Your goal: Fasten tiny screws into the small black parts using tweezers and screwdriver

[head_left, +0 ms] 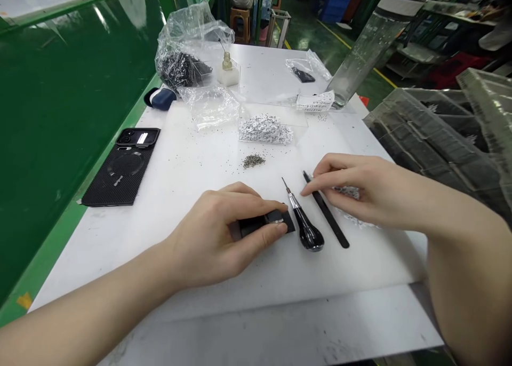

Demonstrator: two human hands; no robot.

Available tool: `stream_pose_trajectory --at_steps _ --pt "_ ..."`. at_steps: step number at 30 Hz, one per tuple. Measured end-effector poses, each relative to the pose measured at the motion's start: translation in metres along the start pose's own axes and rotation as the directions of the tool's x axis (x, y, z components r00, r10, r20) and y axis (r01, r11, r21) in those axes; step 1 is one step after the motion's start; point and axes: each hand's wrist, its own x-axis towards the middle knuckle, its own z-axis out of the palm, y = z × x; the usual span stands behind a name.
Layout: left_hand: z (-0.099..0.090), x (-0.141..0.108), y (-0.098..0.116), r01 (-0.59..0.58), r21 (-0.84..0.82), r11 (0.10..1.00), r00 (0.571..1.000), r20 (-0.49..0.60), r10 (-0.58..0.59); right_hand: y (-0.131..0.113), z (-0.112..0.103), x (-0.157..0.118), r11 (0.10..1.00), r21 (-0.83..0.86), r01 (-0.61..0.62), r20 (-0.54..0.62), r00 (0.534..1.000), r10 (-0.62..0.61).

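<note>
Left hand (208, 238) grips a small black block (266, 223), fingers wrapped over it as it rests on a white desk (280, 334). Right hand (360, 192) curls loosely at the top end of a slim black strip (328, 216) — whether it is gripping cannot be told — above a scatter of silver parts (352, 194). Between the hands lies a precision screwdriver (308, 232) with a bulbous black handle, its tip near the block. Farther up the desk sit a small heap of tiny screws (254, 160), a clear bag of silver parts (266, 130) and a black-cased phone (120, 174) — face down.
</note>
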Motion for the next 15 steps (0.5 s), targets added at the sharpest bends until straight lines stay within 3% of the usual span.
stream_pose_trajectory --at_steps 3,8,12,14,15 --pt "0.0 0.0 0.001 0.004 0.002 1.0 1.0 0.004 -0.004 -0.019 0.009 -0.001 0.995 0.054 -0.087 -0.11 0.99 0.093" --pt "0.0 0.0 0.0 -0.013 0.01 1.0 1.0 0.016 0.013 -0.043 0.023 0.006 0.972 0.125 -0.2 0.133 0.974 0.183" --pt "0.0 0.0 0.001 0.0 0.019 1.0 1.0 0.015 0.0 -0.039 0.018 0.008 0.907 0.295 -0.3 0.26 0.939 0.226" --pt "0.0 0.0 0.001 0.004 0.015 1.0 1.0 0.012 -0.005 -0.033 0.013 0.007 0.853 0.43 -0.295 0.197 0.953 0.23" --pt "0.0 0.0 0.001 0.006 0.012 1.0 1.0 0.01 -0.006 -0.031 0.012 0.006 0.828 0.5 -0.253 0.103 0.967 0.234"
